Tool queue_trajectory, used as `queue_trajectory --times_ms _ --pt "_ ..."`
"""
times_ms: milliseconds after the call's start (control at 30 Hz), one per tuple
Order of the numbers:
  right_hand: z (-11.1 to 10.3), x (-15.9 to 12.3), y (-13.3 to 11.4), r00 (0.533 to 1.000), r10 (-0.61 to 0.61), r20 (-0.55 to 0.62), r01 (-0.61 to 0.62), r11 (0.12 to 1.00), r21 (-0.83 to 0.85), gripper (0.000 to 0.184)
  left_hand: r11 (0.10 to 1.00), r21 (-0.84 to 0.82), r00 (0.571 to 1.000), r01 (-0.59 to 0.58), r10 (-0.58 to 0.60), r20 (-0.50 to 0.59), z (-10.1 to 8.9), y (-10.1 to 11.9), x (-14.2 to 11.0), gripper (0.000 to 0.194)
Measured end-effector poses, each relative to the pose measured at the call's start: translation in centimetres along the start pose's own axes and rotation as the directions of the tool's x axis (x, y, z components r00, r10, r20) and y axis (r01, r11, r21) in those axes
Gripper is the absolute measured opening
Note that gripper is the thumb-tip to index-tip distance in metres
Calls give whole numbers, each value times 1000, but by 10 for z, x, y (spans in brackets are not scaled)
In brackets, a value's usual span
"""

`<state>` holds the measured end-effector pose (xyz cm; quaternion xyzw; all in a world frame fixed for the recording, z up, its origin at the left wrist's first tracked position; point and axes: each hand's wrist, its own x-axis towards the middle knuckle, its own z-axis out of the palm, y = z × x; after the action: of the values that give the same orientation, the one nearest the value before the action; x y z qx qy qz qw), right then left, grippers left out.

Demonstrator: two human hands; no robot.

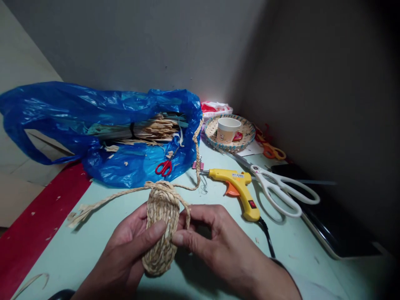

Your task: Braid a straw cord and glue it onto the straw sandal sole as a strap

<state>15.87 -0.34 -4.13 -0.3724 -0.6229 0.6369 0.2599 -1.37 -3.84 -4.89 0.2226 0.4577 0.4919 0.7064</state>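
A small oval sole of braided straw [162, 212], shaped like a little sandal, stands tilted between my hands above the table. My left hand [133, 246] grips it from the left side, thumb across its face. With thumb and index finger my right hand [206, 233] pinches at the right edge, where a straw cord [186, 206] hangs down. From the top of the sole one braided cord [115, 193] runs left to a frayed end. Another braid [197, 162] leads right and up toward the blue bag.
A blue plastic bag [125, 100] holds bundled dry straw [156, 129], with red scissors [164, 168] on it. Right lie a yellow glue gun [234, 179], white scissors [275, 187] and a black tablet [340, 229]. Behind, a woven tray [246, 133] carries a paper cup [226, 131]. Orange scissors [273, 152] lie beyond.
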Motion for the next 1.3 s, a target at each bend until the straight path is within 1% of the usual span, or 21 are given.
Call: queue_trajectory --times_ms 67,167,233,300,367,433,500,567,633,700,767,867,1000,1167,1233,1300 --pt "-2 1 3 1000 -11 22 11 1000 0 30 999 8 999 -36 36 -4 1 -2 0 43" --pt "-11 0 3 997 -32 66 34 999 -23 27 997 58 998 -55 56 -28 1 -1 -1 47" --pt "-19 -1 -2 997 -59 43 63 993 -104 23 990 116 996 -79 83 -33 -1 2 0 51" --pt "-26 -3 -9 992 -123 -20 115 967 -226 19 971 210 990 -117 130 -48 -5 7 3 53" --pt "-32 -6 -19 978 -198 -60 169 933 -317 23 939 314 982 -138 171 -80 -10 14 7 55" --pt "-34 -9 -29 976 -214 -33 191 921 -340 30 905 403 973 -136 198 -115 -13 19 9 54" --pt "-36 -13 -36 984 -175 42 179 932 -317 37 864 485 966 -135 223 -128 -12 25 10 49" --pt "-35 -16 -41 988 -107 115 133 958 -254 43 791 593 952 -148 276 -131 -7 29 8 40" --pt "-35 -17 -43 984 -19 179 44 990 -136 45 706 687 931 -172 345 -120 -2 32 7 31" --pt "-33 -17 -42 970 55 237 -54 998 -13 46 635 751 910 -180 397 -118 2 35 6 24" --pt "-31 -15 -40 961 98 258 -120 990 70 47 589 793 913 -154 391 -113 4 35 5 23" --pt "-28 -13 -36 965 115 238 -147 981 125 46 534 838 934 -113 346 -94 4 35 5 28" --pt "-25 -14 -31 961 139 239 -178 973 149 44 536 838 958 -101 279 -64 0 31 4 30" --pt "-22 -14 -28 962 125 243 -152 984 93 40 662 740 989 -115 145 25 -5 23 2 33" --pt "-21 -13 -27 961 124 246 -146 986 76 38 683 718 990 -132 126 61 -6 20 2 31" --pt "-19 -11 -26 959 117 259 -147 984 99 37 686 713 989 -141 130 71 -6 17 2 27"
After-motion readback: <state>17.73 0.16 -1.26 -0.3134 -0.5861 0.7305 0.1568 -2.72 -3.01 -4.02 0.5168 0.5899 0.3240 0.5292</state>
